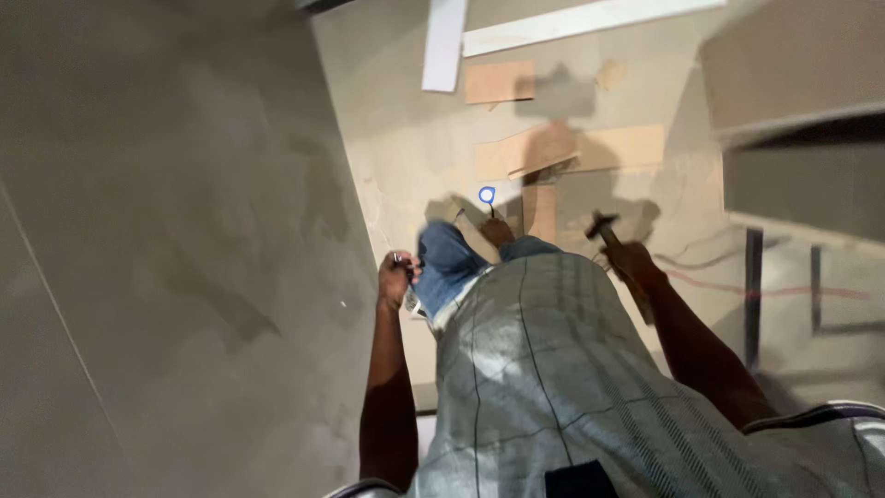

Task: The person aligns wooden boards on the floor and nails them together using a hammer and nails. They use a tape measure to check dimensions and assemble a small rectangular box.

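I look straight down my own body from a height. My left hand (397, 278) hangs beside my knee, fingers closed on a small thin metal piece, perhaps nails (398, 259). My right hand (629, 259) grips the handle of a hammer (604, 227), its dark head pointing up and left. My grey checked shirt (544, 369) and blue jeans (445, 266) fill the lower middle of the view.
A plastered grey wall (166, 231) rises on the left. Below lie wooden boards (572, 148), a small board (499, 82), white strips (444, 41) and a blue ring-shaped object (487, 195) on the floor. A grey ledge (793, 83) juts out at the upper right.
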